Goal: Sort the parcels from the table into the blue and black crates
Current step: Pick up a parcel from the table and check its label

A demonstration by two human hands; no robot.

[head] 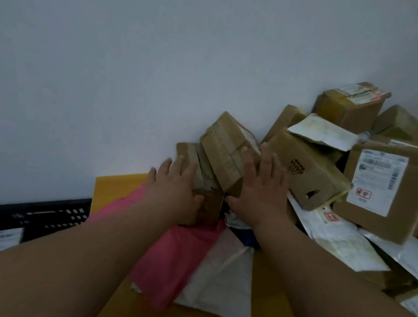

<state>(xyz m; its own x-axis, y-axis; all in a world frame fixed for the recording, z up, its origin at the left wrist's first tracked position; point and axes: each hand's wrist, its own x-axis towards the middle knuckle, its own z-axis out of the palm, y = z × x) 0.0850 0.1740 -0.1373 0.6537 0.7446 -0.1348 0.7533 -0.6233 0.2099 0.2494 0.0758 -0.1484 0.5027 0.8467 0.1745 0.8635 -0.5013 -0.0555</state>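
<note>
A tape-wrapped brown box (224, 147) lies tilted on a second small brown box (209, 206) against the wall. My left hand (174, 188) rests on the lower box's left side with fingers spread and straight, thumb at its near face. My right hand (260, 189) presses flat against the right side of the taped box, fingers straight. Under them lie a pink mailer (161, 259) and a white mailer (224, 289) on the yellow table (115, 185). The black crate (41, 215) stands lower left and holds a labelled parcel (3, 239).
A pile of cardboard boxes fills the right: a long box with a hand hole (307, 177), a large labelled box (386, 188) and a box on top (349, 108). White poly bags (339, 238) spread beneath them. A plain wall runs behind.
</note>
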